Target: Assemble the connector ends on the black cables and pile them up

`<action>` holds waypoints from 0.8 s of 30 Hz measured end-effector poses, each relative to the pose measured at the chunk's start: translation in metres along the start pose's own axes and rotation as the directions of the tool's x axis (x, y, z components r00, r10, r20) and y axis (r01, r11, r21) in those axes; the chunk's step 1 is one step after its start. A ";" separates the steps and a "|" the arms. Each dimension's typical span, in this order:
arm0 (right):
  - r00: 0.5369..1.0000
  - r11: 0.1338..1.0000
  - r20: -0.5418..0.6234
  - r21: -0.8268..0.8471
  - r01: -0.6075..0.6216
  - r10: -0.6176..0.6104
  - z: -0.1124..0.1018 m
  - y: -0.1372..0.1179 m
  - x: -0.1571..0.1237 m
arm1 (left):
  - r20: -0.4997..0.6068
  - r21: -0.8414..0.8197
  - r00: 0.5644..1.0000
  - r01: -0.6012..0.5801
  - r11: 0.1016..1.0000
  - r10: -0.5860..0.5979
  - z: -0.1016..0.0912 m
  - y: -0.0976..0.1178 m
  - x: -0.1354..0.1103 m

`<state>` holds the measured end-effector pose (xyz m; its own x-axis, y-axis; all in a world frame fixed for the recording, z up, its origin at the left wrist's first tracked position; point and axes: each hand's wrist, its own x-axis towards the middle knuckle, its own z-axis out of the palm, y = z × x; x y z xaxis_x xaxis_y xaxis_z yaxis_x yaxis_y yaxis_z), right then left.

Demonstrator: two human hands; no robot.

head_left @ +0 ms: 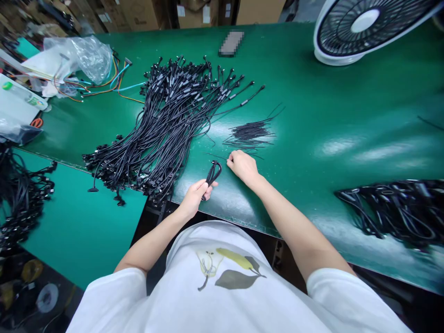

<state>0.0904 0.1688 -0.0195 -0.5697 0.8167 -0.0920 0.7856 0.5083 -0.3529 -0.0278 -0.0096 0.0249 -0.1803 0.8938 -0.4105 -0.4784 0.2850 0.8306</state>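
My left hand (194,198) is closed around a coiled black cable (214,173), its loop sticking up past the fingers near the table's front edge. Just to the right, my right hand (243,167) pinches one end of a thin black twist tie (218,156), which points left above the coil. Behind that hand lies a small heap of black twist ties (252,131). A big pile of straight black cables (169,120) with grey sleeves and connectors at their ends spreads out to the left of both hands.
Bundled black cables (398,208) lie on the green table (298,115) at right. A white fan (364,27) stands at the back right, a blurred flat object (231,43) at the back. Plastic bags (92,58) and coloured wires (118,81) occupy the left; more cables (24,199) lie lower left.
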 end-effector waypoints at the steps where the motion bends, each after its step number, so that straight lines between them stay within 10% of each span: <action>1: 1.000 1.000 -0.007 0.014 0.012 -0.012 -0.001 -0.001 -0.002 | -0.004 -0.008 1.000 -0.008 1.000 0.008 0.000 0.001 -0.001; 4: 0.993 0.967 -0.002 0.228 0.113 -0.116 -0.005 -0.007 -0.019 | -0.014 -0.037 1.000 -0.028 0.999 0.027 0.001 0.003 -0.006; 9: 0.919 0.673 0.140 0.722 0.161 -0.369 -0.006 -0.027 -0.073 | 0.035 -0.068 0.999 -0.014 0.998 0.016 0.005 0.002 -0.005; 12: 0.935 0.801 -0.041 0.504 0.323 -0.351 -0.010 -0.039 -0.098 | -0.010 0.048 0.997 -0.072 0.996 0.073 0.005 -0.002 -0.001; 15: 0.842 0.860 -0.206 0.004 0.511 -0.499 -0.020 -0.046 -0.105 | -0.054 0.280 0.981 -0.163 0.946 0.185 0.005 -0.006 0.003; 20: 0.453 0.456 -0.102 -0.370 0.809 -0.886 -0.043 -0.047 -0.093 | -0.069 0.498 0.976 -0.144 0.855 0.205 0.003 -0.010 0.004; 24: 0.443 0.393 0.012 -0.438 0.809 -0.897 -0.054 -0.050 -0.089 | 0.011 0.393 0.997 -0.079 0.916 0.081 -0.003 -0.012 0.004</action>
<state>0.1142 0.0856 0.0569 -0.9596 -0.0976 0.2641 -0.0462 0.9798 0.1944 -0.0250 -0.0105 0.0124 -0.2087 0.9179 -0.3375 -0.0859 0.3266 0.9413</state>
